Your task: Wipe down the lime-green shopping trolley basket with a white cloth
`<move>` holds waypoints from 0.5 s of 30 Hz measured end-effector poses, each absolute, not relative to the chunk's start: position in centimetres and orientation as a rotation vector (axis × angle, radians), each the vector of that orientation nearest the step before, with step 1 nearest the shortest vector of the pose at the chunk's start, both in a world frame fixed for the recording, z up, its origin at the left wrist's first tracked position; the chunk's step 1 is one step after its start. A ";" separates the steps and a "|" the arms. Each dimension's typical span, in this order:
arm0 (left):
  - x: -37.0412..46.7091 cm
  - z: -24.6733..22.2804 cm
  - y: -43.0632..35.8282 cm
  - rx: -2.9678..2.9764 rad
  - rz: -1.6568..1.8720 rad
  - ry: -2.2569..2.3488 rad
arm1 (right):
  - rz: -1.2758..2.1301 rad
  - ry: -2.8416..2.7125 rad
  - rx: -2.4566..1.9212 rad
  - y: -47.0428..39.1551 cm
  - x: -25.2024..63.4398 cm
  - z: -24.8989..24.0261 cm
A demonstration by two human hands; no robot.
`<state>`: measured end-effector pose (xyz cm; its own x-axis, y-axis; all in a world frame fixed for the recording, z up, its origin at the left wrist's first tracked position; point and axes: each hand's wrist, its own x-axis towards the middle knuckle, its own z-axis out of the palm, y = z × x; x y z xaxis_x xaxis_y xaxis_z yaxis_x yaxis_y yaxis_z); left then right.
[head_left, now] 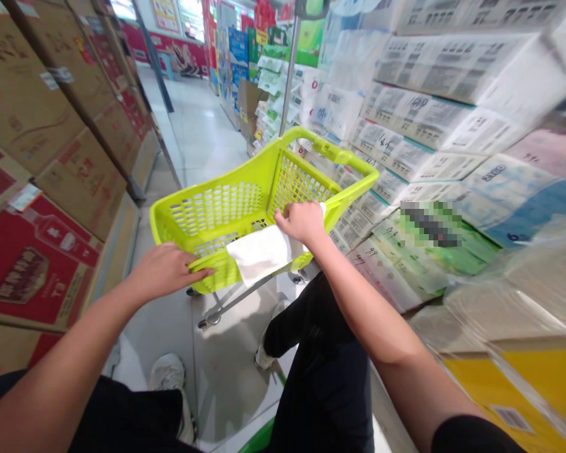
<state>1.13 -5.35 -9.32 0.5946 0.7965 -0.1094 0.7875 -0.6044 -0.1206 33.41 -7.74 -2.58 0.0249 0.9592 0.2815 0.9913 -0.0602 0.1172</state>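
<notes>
A lime-green shopping cart [212, 200] with a perforated basket stands in front of me, its handle on the far right side. My left hand [166, 272] grips the basket's near left rim, fingers over the edge and thumb outside. On the near right rim rests my right hand [302, 221], its fingers curled over the edge. A white cloth [260, 253] drapes over the near side of the basket, between my hands, with one end reaching under my right hand. The basket holds nothing that I can see. Grey legs with casters show beneath it.
Stacked cardboard boxes [51, 157] line the left side. Packs of tissue paper [405, 126] rise on the right, above yellow boxes [542, 377]. A metal pole [290, 75] stands behind the cart. The tiled aisle [212, 119] runs back past shelves. My legs straddle a green object [259, 437].
</notes>
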 end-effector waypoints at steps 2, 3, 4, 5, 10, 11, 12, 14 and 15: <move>1.6 -9.4 -5.5 -2.718 0.223 -1.378 | -0.451 -2.046 -2.179 -7.8 33.6 -2.6; 1.8 -9.4 -5.5 -2.706 0.230 -1.382 | -0.449 -2.045 -2.169 -7.9 33.3 -2.8; 2.1 -9.4 -5.6 -2.698 0.240 -1.385 | -0.438 -2.056 -2.150 -8.1 32.7 -3.0; 2.3 -9.3 -5.7 -2.692 0.248 -1.389 | -0.420 -2.078 -2.122 -8.4 31.9 -3.3; 2.3 -9.2 -5.8 -2.678 0.268 -1.397 | -0.320 -2.256 -1.942 -9.7 27.9 -4.5; 2.1 -9.3 -5.7 -2.682 0.265 -1.398 | -0.315 -2.279 -1.923 -9.9 27.5 -4.6; 1.8 -9.4 -5.6 -2.689 0.256 -1.395 | -0.313 -2.299 -1.906 -10.0 27.5 -4.5; 1.4 -9.7 -5.5 -2.704 0.225 -1.383 | -0.311 -2.332 -1.886 -10.0 28.0 -4.3; 1.2 -9.7 -5.4 -2.716 0.209 -1.374 | -0.313 -2.336 -1.891 -9.9 28.6 -4.1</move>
<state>1.20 -5.40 -9.74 0.5858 0.8064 -0.0809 0.7940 -0.5910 -0.1421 28.56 -9.87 -4.10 -0.2122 0.9518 0.2216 0.9765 0.1979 0.0849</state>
